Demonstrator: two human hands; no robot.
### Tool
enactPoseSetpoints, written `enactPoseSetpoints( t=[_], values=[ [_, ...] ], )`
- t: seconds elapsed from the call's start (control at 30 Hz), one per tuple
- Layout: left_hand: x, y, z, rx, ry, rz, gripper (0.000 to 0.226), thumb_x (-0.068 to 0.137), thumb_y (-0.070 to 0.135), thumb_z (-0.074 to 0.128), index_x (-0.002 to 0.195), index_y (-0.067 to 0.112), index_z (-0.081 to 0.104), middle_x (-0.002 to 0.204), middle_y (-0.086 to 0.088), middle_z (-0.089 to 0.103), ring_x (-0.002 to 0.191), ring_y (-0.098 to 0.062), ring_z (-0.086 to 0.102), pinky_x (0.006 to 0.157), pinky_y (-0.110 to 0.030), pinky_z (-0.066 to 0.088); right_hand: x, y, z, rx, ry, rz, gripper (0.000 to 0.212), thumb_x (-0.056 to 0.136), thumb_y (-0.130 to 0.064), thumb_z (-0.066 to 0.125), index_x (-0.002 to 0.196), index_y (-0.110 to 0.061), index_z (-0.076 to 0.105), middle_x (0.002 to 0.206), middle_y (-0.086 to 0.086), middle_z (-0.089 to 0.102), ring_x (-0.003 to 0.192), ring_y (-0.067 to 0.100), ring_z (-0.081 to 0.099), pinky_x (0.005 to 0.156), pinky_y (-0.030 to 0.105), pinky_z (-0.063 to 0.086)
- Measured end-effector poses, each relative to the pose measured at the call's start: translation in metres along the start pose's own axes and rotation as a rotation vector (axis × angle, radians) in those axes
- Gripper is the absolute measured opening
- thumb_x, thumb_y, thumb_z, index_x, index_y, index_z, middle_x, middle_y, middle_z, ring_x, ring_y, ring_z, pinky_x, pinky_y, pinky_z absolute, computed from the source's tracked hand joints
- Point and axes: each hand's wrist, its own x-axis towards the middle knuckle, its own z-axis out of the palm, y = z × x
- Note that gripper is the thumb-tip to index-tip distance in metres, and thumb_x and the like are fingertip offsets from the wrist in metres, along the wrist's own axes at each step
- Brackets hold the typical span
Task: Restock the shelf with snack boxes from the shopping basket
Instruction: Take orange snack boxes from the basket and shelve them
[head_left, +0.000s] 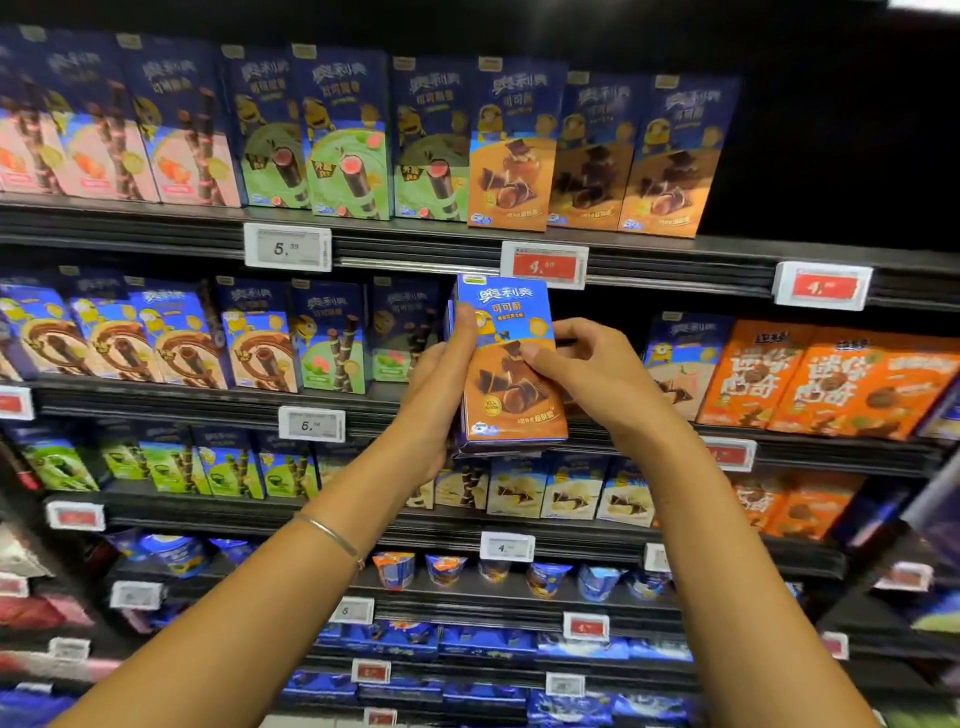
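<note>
Snack box (506, 364) held upright in both my hands, in front of the shelf (182, 402).
My left hand (441, 384) wraps its left side, thumb on the front; my right hand (587, 374) pinches its right edge, level with a gap in the second row.

Store light is fairly bright at centre, where the snack box (498, 395) shows sharp; the upper right falls into black. The shelf (415, 254) edges bow from wide-angle distortion, and the left and lower margins blur.
</note>
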Motion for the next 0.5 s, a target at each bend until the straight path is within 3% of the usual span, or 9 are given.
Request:
enactPoseSetpoints(
  t=[0.07,0.17,0.27,0.33,0.5],
  values=[
    [0.002,-0.001,0.003,-0.041,0.032,-0.010,0.089,0.080,0.083,0.044,0.136,0.018,0.068,0.123,-0.014,0.077,0.114,-0.036,0.074,0.100,-0.054,0.058,0.000,-0.002,-0.010,0.006,-0.009,-0.017,0.024,0.092,-0.029,0.075,0.113,-0.020,0.066,0.095,-0.001,0.078,0.079,0.012,0.077,0.058,0.024,0.056],
    [0.008,-0.007,0.005,-0.112,0.142,-0.002,0.061,0.106,0.061,0.038,0.133,0.016,0.069,0.122,-0.015,0.077,0.112,-0.037,0.074,0.092,-0.050,0.060,-0.003,-0.007,-0.024,-0.012,-0.028,-0.071,0.024,0.092,-0.020,0.075,0.114,-0.018,0.067,0.091,-0.003,0.077,0.077,0.008,0.076,0.053,0.019,0.053],
    [0.014,-0.010,0.007,-0.067,0.217,0.018,0.047,0.110,0.051,0.040,0.116,0.019,0.073,0.114,-0.015,0.079,0.109,-0.039,0.074,0.095,-0.056,0.057,-0.004,-0.020,-0.038,-0.019,-0.007,-0.157,0.029,0.091,-0.016,0.076,0.118,-0.017,0.066,0.096,-0.003,0.075,0.076,0.004,0.074,0.050,0.013,0.049],
    [0.016,-0.010,0.007,-0.046,0.225,0.029,0.045,0.110,0.051,0.040,0.106,0.022,0.074,0.110,-0.012,0.081,0.097,-0.034,0.076,0.088,-0.051,0.060,-0.004,-0.036,-0.050,0.057,0.047,-0.220,0.030,0.090,-0.015,0.076,0.119,-0.017,0.065,0.100,-0.002,0.075,0.076,0.002,0.074,0.050,0.013,0.049],
    [0.016,-0.013,0.004,-0.002,0.245,0.030,0.046,0.109,0.056,0.041,0.103,0.025,0.073,0.095,-0.002,0.083,0.079,-0.022,0.080,0.073,-0.042,0.064,0.027,-0.070,-0.084,0.084,0.315,-0.395,0.037,0.092,-0.017,0.074,0.125,-0.009,0.060,0.112,0.002,0.073,0.095,0.009,0.074,0.070,0.030,0.061]
  ],
)
